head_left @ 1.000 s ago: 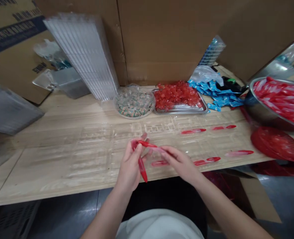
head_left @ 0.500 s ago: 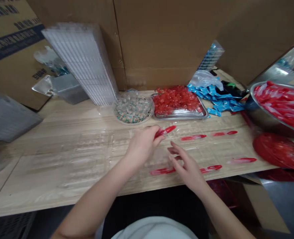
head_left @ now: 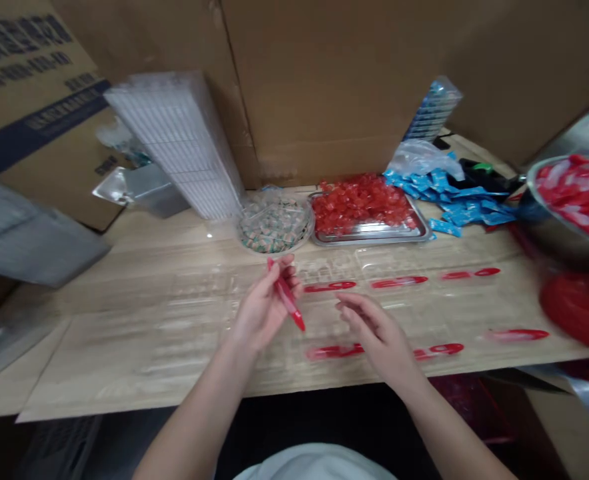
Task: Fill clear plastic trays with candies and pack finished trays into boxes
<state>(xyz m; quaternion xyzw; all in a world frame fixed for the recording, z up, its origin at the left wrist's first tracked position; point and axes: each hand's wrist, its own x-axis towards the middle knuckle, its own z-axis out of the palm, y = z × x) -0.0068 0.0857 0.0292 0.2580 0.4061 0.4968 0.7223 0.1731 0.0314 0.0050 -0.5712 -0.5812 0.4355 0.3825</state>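
Observation:
My left hand (head_left: pixel 264 307) grips a red pen-shaped item (head_left: pixel 286 295), held slanted above the clear plastic blister tray (head_left: pixel 184 313) that lies along the wooden table. My right hand (head_left: pixel 377 333) hovers beside it with fingers apart and holds nothing. Several red items lie in the tray's slots: one just right of my left hand (head_left: pixel 330 287), more along the far row (head_left: pixel 399 282), and others in the near row (head_left: pixel 332 351). The picture is blurred by motion.
A stack of clear trays (head_left: pixel 179 143) leans on cardboard boxes at the back. A round dish of wrapped sweets (head_left: pixel 274 225), a steel tray of red sweets (head_left: pixel 367 207), blue packets (head_left: pixel 462 200), a steel bowl of red items (head_left: pixel 574 200) and a red basket (head_left: pixel 582 307) stand further right.
My left hand set one red item into the far row of the tray, then drew back toward me with another red item. My right hand stayed near the front row.

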